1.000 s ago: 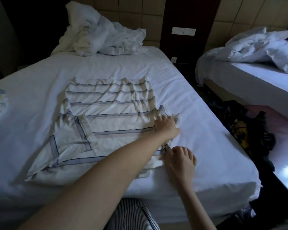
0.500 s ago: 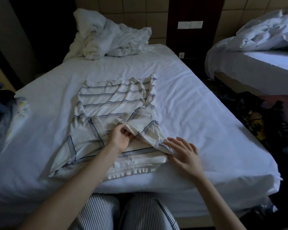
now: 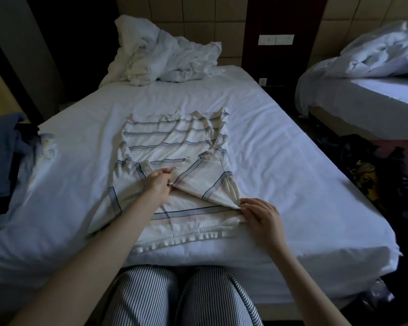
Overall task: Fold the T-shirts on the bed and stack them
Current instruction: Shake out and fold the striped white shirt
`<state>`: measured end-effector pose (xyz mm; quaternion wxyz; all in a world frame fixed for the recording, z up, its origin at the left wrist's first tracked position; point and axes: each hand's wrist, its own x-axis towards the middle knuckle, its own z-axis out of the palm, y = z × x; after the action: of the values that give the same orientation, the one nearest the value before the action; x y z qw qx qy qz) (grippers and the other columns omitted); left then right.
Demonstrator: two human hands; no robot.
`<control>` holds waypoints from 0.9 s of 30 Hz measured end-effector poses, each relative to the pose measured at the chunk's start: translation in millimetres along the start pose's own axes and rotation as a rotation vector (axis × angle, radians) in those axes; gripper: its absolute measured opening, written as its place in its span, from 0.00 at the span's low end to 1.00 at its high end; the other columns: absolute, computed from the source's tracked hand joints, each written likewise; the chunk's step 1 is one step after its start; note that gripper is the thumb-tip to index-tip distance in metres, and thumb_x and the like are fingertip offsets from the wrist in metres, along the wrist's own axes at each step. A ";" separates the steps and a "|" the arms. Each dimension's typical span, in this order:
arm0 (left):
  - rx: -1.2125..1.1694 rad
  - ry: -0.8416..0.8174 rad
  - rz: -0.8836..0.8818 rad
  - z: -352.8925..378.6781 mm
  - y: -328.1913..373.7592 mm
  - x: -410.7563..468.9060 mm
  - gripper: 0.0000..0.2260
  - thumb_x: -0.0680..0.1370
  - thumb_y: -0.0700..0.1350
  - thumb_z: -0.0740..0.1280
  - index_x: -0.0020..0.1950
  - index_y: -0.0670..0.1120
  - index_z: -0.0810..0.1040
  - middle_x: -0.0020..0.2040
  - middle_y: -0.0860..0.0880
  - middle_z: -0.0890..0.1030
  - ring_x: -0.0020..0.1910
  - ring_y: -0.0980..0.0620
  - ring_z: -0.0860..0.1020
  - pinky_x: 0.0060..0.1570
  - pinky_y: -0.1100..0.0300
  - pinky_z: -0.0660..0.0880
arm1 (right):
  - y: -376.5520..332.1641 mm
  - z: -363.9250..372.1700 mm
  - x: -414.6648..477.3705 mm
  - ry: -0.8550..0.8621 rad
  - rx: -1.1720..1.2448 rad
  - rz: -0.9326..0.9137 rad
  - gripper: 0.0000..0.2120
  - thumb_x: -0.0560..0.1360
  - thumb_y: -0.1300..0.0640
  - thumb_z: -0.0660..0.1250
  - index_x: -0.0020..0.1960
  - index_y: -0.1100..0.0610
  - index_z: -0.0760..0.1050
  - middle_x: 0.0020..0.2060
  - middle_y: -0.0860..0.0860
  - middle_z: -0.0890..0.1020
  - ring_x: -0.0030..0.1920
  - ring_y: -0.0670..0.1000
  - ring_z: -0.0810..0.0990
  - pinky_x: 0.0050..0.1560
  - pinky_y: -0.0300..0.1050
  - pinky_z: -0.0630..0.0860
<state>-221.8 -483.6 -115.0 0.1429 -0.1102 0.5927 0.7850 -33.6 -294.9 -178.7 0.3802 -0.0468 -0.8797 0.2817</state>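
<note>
1. The T-shirt (image 3: 174,142) lies spread in the middle of the bed (image 3: 292,161), with the sleeve end near the person.
2. The step in hand seems to be folding the right sleeve (image 3: 207,182) inward over the body of the T-shirt.
3. To do it well, I think the fold line on the right side must be kept straight and parallel to the side edge. The sleeve should be laid flat without pulling the layer below, and then smoothed from the fold toward the middle, because the cloth already has wrinkles.
4. The left hand (image 3: 158,184) is over the middle of the T-shirt. Its fingers are curled and they pinch the edge of the sleeve.
5. The right hand (image 3: 259,217) is at the near right corner of the fold. Its fingertips are closed on the T-shirt cloth there and hold the corner in place; the palm rests low, near the bed.
6. Other clothes (image 3: 3,156) lie at the left edge, well apart.
</note>
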 end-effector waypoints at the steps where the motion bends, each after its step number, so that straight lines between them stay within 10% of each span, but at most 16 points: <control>1: 0.008 -0.013 -0.038 -6.1 1.5 3.9 0.14 0.76 0.26 0.56 0.38 0.43 0.72 0.38 0.44 0.74 0.37 0.52 0.72 0.40 0.59 0.72 | -0.4 -0.4 -0.7 0.005 0.006 -0.010 0.13 0.74 0.49 0.61 0.44 0.52 0.83 0.47 0.44 0.84 0.50 0.45 0.80 0.50 0.42 0.72; 5: 0.371 -0.151 -0.046 -3.2 14.7 5.9 0.04 0.72 0.43 0.71 0.38 0.44 0.80 0.47 0.48 0.79 0.57 0.47 0.75 0.66 0.46 0.66 | -5.8 2.7 -0.9 -0.055 -0.051 0.002 0.13 0.73 0.47 0.60 0.48 0.49 0.82 0.53 0.44 0.82 0.56 0.44 0.77 0.53 0.39 0.65; 10: 0.929 -0.157 0.185 35.3 30.9 -0.6 0.17 0.72 0.53 0.72 0.41 0.39 0.76 0.38 0.43 0.76 0.38 0.47 0.76 0.35 0.54 0.67 | -7.4 1.4 -2.4 -0.163 -0.135 0.031 0.20 0.73 0.44 0.58 0.62 0.45 0.76 0.64 0.44 0.76 0.64 0.46 0.72 0.60 0.39 0.60; 14: 1.094 -0.165 0.127 59.2 35.9 7.6 0.33 0.71 0.55 0.73 0.67 0.34 0.69 0.59 0.41 0.76 0.59 0.43 0.75 0.46 0.57 0.70 | -8.4 -2.9 1.0 -0.265 -0.144 0.033 0.20 0.73 0.43 0.55 0.62 0.43 0.76 0.66 0.44 0.74 0.66 0.49 0.71 0.61 0.39 0.56; 18: 1.215 -0.233 0.195 68.8 40.3 12.1 0.14 0.78 0.45 0.66 0.60 0.40 0.71 0.57 0.44 0.73 0.58 0.46 0.73 0.42 0.62 0.68 | -6.8 -3.5 1.1 -0.277 -0.151 0.024 0.20 0.74 0.42 0.54 0.60 0.43 0.77 0.65 0.43 0.74 0.67 0.50 0.71 0.61 0.37 0.55; 21: 1.245 -0.214 0.384 64.3 47.7 15.8 0.17 0.80 0.48 0.63 0.64 0.38 0.71 0.62 0.40 0.75 0.61 0.42 0.73 0.46 0.59 0.66 | -5.3 -2.3 0.5 -0.254 -0.150 0.007 0.19 0.75 0.43 0.56 0.58 0.44 0.79 0.63 0.44 0.76 0.65 0.51 0.73 0.59 0.37 0.56; 23: 1.317 -0.203 0.515 55.5 48.9 15.9 0.13 0.80 0.49 0.62 0.51 0.38 0.75 0.49 0.40 0.78 0.55 0.40 0.75 0.39 0.58 0.64 | -4.4 -1.5 1.0 -0.240 -0.156 -0.012 0.17 0.75 0.44 0.57 0.56 0.45 0.81 0.62 0.44 0.78 0.63 0.52 0.75 0.58 0.37 0.57; 27: 1.269 -0.199 0.317 36.7 29.7 29.9 0.18 0.76 0.57 0.66 0.47 0.41 0.76 0.52 0.40 0.79 0.48 0.45 0.75 0.40 0.59 0.66 | -3.1 -1.1 0.7 -0.226 -0.161 -0.016 0.16 0.75 0.45 0.57 0.54 0.45 0.81 0.60 0.44 0.79 0.61 0.52 0.76 0.57 0.39 0.59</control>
<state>-260.5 -453.0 -88.6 0.1170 0.1569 0.9332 0.3015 -32.9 -296.7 -176.0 0.2761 -0.0381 -0.9370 0.2107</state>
